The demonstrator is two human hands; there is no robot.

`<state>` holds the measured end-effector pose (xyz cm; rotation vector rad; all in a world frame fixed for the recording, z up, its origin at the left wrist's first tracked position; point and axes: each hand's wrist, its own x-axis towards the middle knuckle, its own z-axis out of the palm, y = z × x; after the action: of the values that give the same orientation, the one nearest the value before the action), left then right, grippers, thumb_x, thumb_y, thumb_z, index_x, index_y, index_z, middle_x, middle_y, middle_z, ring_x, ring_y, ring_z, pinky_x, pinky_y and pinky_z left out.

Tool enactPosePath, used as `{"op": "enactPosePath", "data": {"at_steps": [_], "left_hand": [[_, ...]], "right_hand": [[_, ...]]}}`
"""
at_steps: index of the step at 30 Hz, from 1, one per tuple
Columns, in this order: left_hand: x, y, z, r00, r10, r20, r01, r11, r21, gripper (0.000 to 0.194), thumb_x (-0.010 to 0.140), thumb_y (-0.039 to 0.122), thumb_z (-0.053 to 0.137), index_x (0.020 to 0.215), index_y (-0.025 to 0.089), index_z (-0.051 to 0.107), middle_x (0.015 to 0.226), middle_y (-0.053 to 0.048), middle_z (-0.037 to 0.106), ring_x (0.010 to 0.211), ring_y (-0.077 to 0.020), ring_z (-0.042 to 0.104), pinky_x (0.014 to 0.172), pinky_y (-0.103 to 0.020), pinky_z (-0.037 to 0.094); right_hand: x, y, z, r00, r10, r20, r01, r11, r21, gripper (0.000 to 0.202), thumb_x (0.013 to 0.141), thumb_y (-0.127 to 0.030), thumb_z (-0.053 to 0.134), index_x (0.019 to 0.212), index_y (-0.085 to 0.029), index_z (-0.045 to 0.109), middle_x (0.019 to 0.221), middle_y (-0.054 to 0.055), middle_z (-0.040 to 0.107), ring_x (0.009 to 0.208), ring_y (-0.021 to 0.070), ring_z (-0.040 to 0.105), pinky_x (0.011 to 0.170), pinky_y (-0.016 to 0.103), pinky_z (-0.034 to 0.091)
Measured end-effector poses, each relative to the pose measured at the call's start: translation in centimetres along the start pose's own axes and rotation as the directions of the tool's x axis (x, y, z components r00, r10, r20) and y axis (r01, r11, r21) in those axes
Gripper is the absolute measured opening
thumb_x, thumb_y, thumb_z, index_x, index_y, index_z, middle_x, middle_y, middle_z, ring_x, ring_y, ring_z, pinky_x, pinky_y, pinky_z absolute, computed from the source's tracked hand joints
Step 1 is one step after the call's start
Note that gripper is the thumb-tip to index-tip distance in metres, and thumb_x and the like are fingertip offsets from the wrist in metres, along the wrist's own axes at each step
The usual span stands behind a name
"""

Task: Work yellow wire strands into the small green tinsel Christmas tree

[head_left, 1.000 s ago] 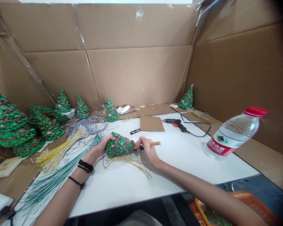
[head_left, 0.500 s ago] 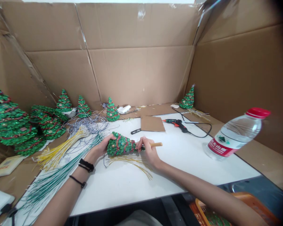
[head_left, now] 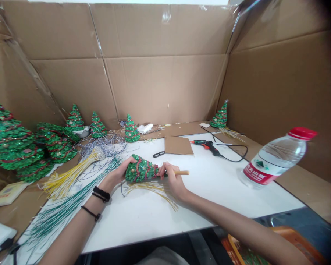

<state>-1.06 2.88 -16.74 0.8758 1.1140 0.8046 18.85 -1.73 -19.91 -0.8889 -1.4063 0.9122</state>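
A small green Christmas tree [head_left: 142, 168] with red garland lies on its side above the white board, its base toward my left hand [head_left: 124, 168]. That hand is wrapped round the base, the thumb on top. At the tree's tip, my right hand [head_left: 174, 179] is closed on a tool with a tan handle [head_left: 183, 172]; the tool's working end is hidden by my fingers. Below the tree lie yellow and white wires [head_left: 154, 189]. To the left are a bundle of green wires [head_left: 74, 204] and a bundle of yellow wires [head_left: 68, 173].
Beyond my hands lie a cardboard piece [head_left: 179, 145], a black cutter [head_left: 158, 154] and a glue gun [head_left: 206, 144] with its cord. A water bottle [head_left: 276, 158] stands at right. More decorated trees [head_left: 56, 143] line the left and back. An orange basket [head_left: 292, 239] sits below the table edge.
The tan handle has tilted slightly and shifted a little left, and my right fingers have moved slightly. My left hand and the tree stay nearly still.
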Motion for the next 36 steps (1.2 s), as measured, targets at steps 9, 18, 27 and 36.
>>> {"op": "enactPosePath", "data": {"at_steps": [9, 18, 27, 36], "left_hand": [[0.2, -0.2, 0.2, 1.0, -0.011, 0.006, 0.012, 0.997, -0.078, 0.02, 0.069, 0.036, 0.06, 0.067, 0.016, 0.06, 0.058, -0.001, 0.066, 0.049, -0.0151, 0.059, 0.052, -0.026, 0.05], [0.0, 0.0, 0.8, 0.999, -0.001, 0.032, 0.005, 0.992, -0.123, 0.023, 0.072, 0.038, 0.059, 0.068, 0.015, 0.061, 0.061, -0.003, 0.068, 0.054, -0.0161, 0.063, 0.057, -0.026, 0.052], [0.0, 0.1, 0.7, 0.998, -0.004, 0.058, 0.01, 0.994, -0.107, 0.02, 0.071, 0.035, 0.063, 0.071, 0.016, 0.06, 0.062, -0.001, 0.067, 0.055, -0.0155, 0.063, 0.058, -0.025, 0.052], [0.4, -0.2, 0.2, 0.991, 0.02, 0.13, -0.005, 0.993, -0.118, 0.014, 0.07, 0.028, 0.064, 0.073, 0.014, 0.062, 0.066, -0.001, 0.069, 0.056, -0.0133, 0.062, 0.059, -0.024, 0.053]], "right_hand": [[-0.3, -0.3, 0.2, 1.0, 0.014, -0.007, -0.014, 1.0, -0.024, 0.048, 0.091, -0.042, 0.03, 0.051, -0.02, 0.046, 0.054, 0.0, 0.047, 0.062, 0.0149, 0.05, 0.062, 0.027, 0.038], [-0.4, -0.9, 0.3, 1.0, 0.009, 0.02, -0.008, 0.997, -0.071, 0.046, 0.092, -0.039, 0.028, 0.052, -0.021, 0.043, 0.056, 0.0, 0.046, 0.06, 0.014, 0.046, 0.061, 0.027, 0.036], [0.5, -1.2, 0.1, 0.996, 0.057, 0.063, -0.05, 0.992, -0.118, 0.052, 0.092, -0.045, 0.024, 0.051, -0.021, 0.045, 0.047, -0.002, 0.04, 0.053, 0.0137, 0.043, 0.059, 0.028, 0.032], [1.2, -0.7, -0.2, 0.99, 0.106, 0.092, -0.105, 0.994, -0.015, 0.056, 0.09, -0.049, 0.024, 0.043, -0.022, 0.035, 0.04, -0.002, 0.037, 0.047, 0.013, 0.037, 0.056, 0.028, 0.029]]}}
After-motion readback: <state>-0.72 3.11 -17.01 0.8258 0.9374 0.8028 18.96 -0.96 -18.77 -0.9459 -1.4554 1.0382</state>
